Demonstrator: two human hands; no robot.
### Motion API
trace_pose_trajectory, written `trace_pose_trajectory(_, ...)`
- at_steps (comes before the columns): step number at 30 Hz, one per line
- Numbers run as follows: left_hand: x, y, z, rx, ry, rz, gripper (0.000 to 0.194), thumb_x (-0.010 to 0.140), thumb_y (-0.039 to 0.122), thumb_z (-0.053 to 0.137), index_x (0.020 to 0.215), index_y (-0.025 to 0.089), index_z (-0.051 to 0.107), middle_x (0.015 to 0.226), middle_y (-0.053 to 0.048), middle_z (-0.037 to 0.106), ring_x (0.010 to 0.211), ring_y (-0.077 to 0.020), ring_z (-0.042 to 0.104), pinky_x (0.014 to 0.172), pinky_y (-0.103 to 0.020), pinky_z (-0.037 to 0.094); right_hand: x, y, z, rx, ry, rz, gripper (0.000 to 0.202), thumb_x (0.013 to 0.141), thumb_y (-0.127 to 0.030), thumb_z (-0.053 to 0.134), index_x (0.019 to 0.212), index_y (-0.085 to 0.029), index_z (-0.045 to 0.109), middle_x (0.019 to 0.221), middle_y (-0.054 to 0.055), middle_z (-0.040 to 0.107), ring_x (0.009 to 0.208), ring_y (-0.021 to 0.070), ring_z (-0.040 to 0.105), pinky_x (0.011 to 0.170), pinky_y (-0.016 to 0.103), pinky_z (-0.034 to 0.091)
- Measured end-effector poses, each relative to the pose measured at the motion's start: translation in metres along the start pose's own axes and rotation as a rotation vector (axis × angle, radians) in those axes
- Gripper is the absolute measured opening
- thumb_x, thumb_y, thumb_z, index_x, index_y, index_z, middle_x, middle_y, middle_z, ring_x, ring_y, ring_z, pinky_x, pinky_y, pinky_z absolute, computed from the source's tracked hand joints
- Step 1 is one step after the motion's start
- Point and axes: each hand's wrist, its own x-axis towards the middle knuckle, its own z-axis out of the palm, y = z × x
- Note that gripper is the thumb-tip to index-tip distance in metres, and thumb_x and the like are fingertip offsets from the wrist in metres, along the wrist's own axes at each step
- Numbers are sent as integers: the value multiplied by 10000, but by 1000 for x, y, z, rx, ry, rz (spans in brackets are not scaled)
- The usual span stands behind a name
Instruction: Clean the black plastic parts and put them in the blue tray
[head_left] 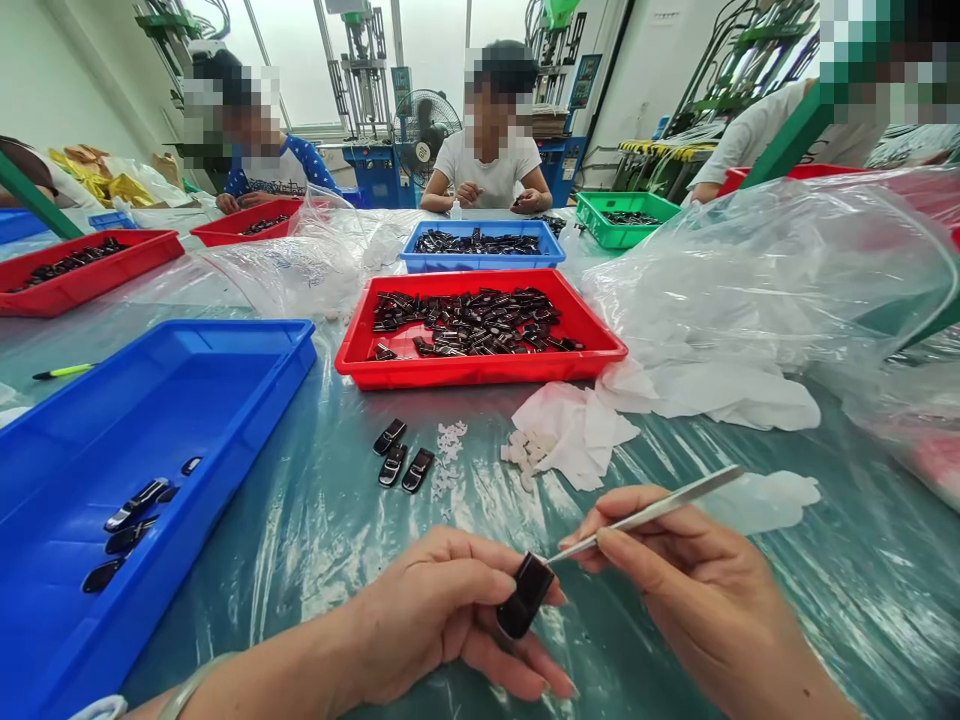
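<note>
Between the thumb and fingers of my left hand (442,610) is a glossy black plastic part (526,598), held tilted above the table. My right hand (682,570) grips a pair of metal tweezers (667,507) like a pen. Their tip touches the upper edge of the black part, or lies very close to it. Beyond my hands, several loose black parts (392,464) lie on the plastic-covered table. Beside them are small whitish bits (450,445) and a pile of pale pieces (528,452) by a crumpled white tissue (581,430).
A red tray (480,374) full of black parts stands ahead, with a blue tray (480,262) behind it. At left, a large blue tray (172,400) holds several parts. Clear plastic sheeting (750,270) bulges at right. Co-workers (487,150) sit across the table.
</note>
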Motion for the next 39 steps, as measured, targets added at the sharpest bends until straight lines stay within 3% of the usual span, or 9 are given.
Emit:
trace_pose_trajectory(3,0,1,1,61,0,-38,397,593,79,559,979,81,649,661,-77,659,737,-187,675,644,-190,515,0,1,1,0,-42,9,130,715,-289,697,787,-206,627,703,12,656,655,145,642,624,229,530)
trace_pose_trajectory(5,-1,2,1,116,-4,-46,413,599,60,580,1005,103,640,693,-74,677,752,-171,673,661,-177,508,0,2,1,-25,-70,30,137,727,-301,687,795,-206,615,714,14,654,672,139,625,634,224,511)
trace_pose_trajectory(14,-3,-1,1,173,-14,-64,337,674,146,640,1009,115,628,843,-105,699,838,-182,664,733,-204,506,-1,6,4,-44,-131,96,188,734,-344,672,807,-194,587,723,11,625,673,141,585,637,252,484)
trace_pose_trajectory(39,-3,0,1,160,-11,-74,288,660,144,646,946,115,640,776,-76,689,850,-183,661,710,-191,507,0,9,8,-26,-150,116,181,716,-343,683,771,-196,594,690,1,631,645,129,582,618,229,478)
